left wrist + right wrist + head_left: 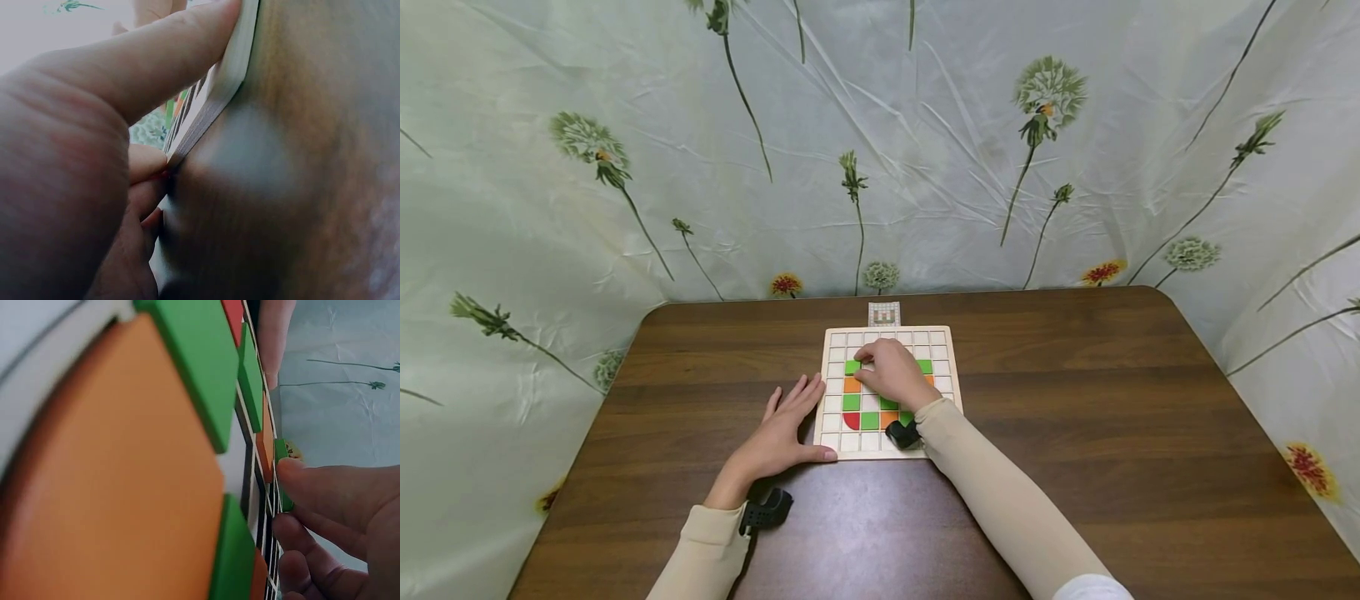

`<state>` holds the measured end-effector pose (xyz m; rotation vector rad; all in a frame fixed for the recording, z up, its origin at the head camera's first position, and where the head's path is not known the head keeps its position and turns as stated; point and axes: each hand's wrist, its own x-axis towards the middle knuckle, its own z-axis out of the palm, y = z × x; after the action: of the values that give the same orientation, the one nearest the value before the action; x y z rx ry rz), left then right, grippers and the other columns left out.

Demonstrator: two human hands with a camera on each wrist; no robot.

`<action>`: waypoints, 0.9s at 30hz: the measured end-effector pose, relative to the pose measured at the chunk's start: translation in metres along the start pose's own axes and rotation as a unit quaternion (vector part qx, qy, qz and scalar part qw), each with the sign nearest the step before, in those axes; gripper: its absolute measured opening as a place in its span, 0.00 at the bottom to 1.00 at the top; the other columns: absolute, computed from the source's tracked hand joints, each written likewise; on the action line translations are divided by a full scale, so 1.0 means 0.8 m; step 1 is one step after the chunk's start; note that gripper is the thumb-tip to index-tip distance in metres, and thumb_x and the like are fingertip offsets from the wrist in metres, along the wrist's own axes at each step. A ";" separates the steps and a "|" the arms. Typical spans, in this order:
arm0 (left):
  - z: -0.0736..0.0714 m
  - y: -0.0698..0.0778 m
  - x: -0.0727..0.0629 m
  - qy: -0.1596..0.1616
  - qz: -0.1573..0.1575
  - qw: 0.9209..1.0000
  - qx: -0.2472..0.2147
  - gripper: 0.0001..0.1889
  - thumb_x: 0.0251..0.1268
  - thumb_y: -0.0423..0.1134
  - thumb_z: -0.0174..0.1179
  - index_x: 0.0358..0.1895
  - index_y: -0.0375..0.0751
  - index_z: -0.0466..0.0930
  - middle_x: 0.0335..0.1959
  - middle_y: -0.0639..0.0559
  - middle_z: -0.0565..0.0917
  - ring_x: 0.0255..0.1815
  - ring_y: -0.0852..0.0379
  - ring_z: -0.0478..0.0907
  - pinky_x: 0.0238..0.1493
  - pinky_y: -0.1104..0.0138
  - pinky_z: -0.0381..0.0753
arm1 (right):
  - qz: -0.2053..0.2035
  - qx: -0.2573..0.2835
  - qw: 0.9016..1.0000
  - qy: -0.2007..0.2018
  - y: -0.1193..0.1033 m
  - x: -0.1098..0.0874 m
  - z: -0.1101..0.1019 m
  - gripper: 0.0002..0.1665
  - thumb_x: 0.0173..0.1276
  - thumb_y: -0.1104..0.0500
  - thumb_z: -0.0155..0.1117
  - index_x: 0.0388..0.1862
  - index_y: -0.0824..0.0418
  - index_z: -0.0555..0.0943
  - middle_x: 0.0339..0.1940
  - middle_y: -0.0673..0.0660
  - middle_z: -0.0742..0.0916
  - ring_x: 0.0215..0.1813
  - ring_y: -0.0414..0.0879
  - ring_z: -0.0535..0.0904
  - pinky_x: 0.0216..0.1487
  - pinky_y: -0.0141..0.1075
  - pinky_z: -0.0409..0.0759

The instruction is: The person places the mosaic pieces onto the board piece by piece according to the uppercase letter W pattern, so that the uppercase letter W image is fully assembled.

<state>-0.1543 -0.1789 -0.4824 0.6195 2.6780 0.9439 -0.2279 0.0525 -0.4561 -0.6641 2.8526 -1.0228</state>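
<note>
A wooden grid board [955, 375] lies on the table, several of its cells filled with green, orange and red pieces. My right hand [895, 371] reaches over it. In the right wrist view, the thumb and index finger of that hand [337, 512] pinch a green square tile [282, 450] at the board's surface. Just below that tile is an orange tile [852, 384]; a red rounded piece [852, 421] sits lower in the same column. My left hand [778, 437] rests at the board's near left corner, fingers spread along the left side and thumb along the front edge.
A small printed pattern card [883, 314] lies against the far edge of the board. The brown wooden table [1075, 400] extends to both sides. Behind it hangs a pale curtain [940, 167] with a dandelion print.
</note>
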 end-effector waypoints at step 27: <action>0.001 0.002 0.000 0.002 -0.001 1.000 -0.006 0.61 0.48 0.60 0.76 0.81 0.42 0.49 0.83 0.49 0.48 0.83 0.45 0.39 0.75 0.42 0.27 | 0.010 -0.014 1.000 -0.011 0.003 0.002 0.000 0.12 0.67 0.62 0.68 0.48 0.61 0.89 0.44 0.56 0.88 0.48 0.48 0.83 0.51 0.38 0.80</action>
<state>-0.1535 -0.1777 -0.4817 0.6116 2.6751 0.9608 -0.2300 0.0531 -0.4573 -0.6450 2.8533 -0.9671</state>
